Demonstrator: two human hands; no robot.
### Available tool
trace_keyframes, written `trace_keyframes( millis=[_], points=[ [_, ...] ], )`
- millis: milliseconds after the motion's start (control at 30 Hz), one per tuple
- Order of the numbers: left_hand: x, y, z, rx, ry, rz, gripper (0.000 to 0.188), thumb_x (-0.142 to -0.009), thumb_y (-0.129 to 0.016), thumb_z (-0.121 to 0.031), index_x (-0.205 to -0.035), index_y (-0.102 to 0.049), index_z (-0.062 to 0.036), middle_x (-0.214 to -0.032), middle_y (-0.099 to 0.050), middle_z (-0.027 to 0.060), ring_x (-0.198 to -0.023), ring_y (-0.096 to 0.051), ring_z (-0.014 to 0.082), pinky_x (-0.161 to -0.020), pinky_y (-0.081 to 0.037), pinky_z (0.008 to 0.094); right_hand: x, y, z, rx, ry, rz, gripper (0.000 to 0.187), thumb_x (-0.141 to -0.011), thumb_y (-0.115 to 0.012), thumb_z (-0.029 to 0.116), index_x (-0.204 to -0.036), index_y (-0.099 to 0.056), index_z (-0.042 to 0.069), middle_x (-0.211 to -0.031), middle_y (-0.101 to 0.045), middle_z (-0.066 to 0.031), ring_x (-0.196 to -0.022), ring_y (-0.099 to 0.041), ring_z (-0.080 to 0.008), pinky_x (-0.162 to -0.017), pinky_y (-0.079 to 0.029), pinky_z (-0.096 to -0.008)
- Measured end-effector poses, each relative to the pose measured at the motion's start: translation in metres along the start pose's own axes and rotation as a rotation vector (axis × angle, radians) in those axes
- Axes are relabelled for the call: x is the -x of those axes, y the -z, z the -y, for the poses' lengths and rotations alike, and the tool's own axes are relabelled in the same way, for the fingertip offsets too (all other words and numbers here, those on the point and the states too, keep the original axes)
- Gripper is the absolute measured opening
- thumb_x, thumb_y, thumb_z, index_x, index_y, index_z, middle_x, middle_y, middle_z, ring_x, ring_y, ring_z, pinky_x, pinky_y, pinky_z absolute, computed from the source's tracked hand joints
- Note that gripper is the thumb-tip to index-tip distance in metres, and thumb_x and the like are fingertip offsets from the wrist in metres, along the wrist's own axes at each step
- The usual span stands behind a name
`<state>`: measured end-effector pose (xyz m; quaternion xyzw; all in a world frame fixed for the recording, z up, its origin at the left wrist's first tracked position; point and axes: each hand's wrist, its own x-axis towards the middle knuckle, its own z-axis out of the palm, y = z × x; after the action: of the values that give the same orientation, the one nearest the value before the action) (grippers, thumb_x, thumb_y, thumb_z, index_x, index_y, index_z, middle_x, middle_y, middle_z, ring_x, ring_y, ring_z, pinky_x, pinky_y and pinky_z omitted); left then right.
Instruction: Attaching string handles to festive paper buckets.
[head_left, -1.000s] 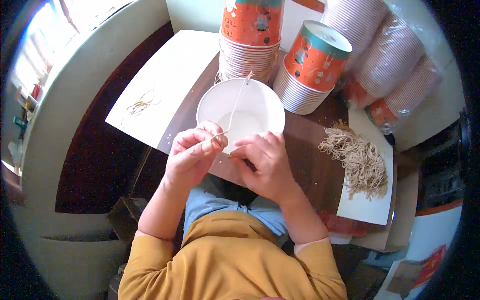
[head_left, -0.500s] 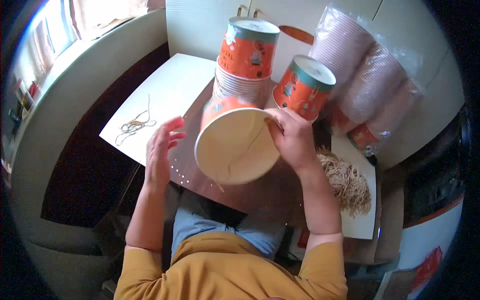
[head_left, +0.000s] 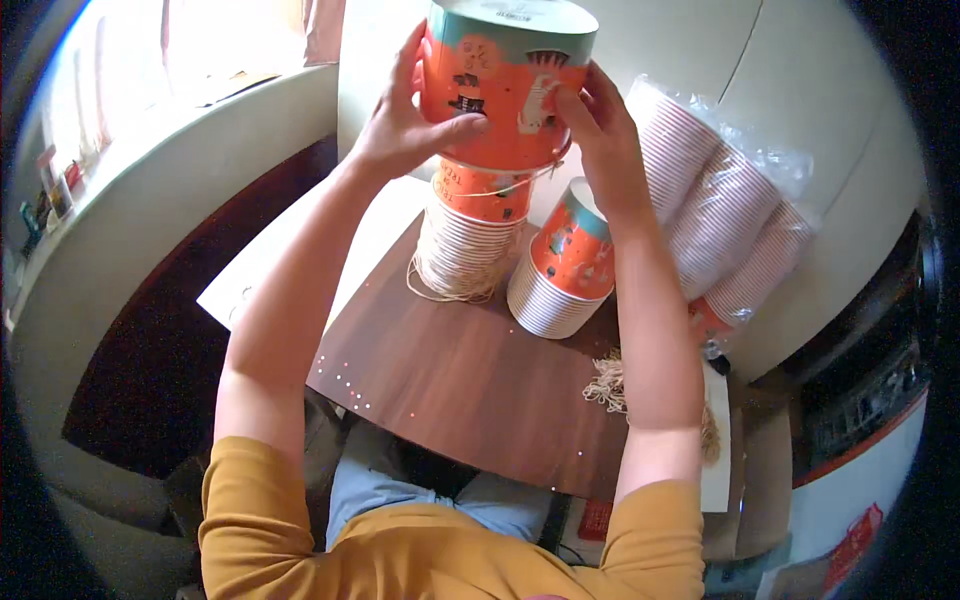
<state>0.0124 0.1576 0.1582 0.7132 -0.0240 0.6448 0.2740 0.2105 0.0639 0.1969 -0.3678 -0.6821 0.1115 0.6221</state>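
Note:
Between my two hands, an orange paper bucket (head_left: 505,95) with a teal band is held upside down, its base up. My left hand (head_left: 405,130) grips its left side, thumb across the printed front. Against the right side, my right hand (head_left: 600,120) presses with bent fingers. A thin cord (head_left: 535,182) hangs around the bucket's lower rim. Directly below and behind stands a tall stack of similar upturned buckets (head_left: 470,235), with cords looped about its rims. Whether the held bucket touches that stack, I cannot tell. A shorter upturned stack (head_left: 565,270) stands to its right.
Plastic-wrapped bucket stacks (head_left: 715,190) lean at the back right. A bundle of beige cords (head_left: 605,385) lies partly behind my right forearm. Small white dots (head_left: 350,385) are scattered near the front left edge of the brown table (head_left: 450,370). A white board (head_left: 265,250) is at left.
The bucket has risen away from me and tipped from showing its open mouth to base up. My left hand, apart from it before, now grips it together with the right.

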Motion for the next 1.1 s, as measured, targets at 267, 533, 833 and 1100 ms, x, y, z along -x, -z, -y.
trace_keyframes(
  millis=[267,533,833,1100],
  points=[
    [0.013,-0.014,0.1,-0.06,0.366,0.119,0.116,-0.06,-0.088,-0.037,-0.144,-0.017,0.0019,-0.136,-0.043,0.0206,-0.126,-0.044,0.0287,-0.104,-0.039,0.0403,0.006,0.012,-0.101,0.211,-0.277,0.032,0.046,-0.089,-0.058,0.037,-0.119,-0.057,0.002,-0.11,-0.065,-0.0162,-0.104,-0.062,-0.025,-0.089,-0.046,-0.0332],
    [0.083,-0.018,0.125,0.06,0.584,0.021,0.113,-0.063,-0.086,-0.038,-0.143,-0.018,0.005,-0.137,-0.043,0.0222,-0.126,-0.044,0.0265,-0.104,-0.038,0.0395,0.055,0.031,-0.03,1.205,0.013,0.188,0.042,-0.078,-0.066,0.042,-0.084,-0.066,0.0,-0.085,-0.065,-0.0217,-0.084,-0.063,-0.0367,-0.077,-0.05,-0.0444],
    [0.173,-0.079,0.04,-0.513,0.37,0.116,0.071,-0.073,-0.075,-0.028,-0.131,-0.043,-0.0009,-0.127,-0.046,0.021,-0.121,-0.044,0.0374,-0.105,-0.035,0.0441,0.099,0.091,-0.044,1.241,-0.037,0.085,0.032,-0.069,-0.077,0.014,-0.094,-0.063,0.002,-0.094,-0.064,-0.0165,-0.086,-0.061,-0.0342,-0.078,-0.049,-0.0402],
    [0.196,-0.152,0.042,-0.3,0.559,0.248,0.097,-0.073,-0.077,-0.046,-0.139,-0.028,0.0046,-0.138,-0.036,0.025,-0.13,-0.037,0.0347,-0.107,-0.033,0.0406,0.048,0.116,0.009,1.13,-0.122,-0.075,0.032,-0.07,-0.076,0.017,-0.096,-0.065,0.001,-0.09,-0.067,-0.0192,-0.084,-0.066,-0.0326,-0.074,-0.051,-0.0389]
  ],
)
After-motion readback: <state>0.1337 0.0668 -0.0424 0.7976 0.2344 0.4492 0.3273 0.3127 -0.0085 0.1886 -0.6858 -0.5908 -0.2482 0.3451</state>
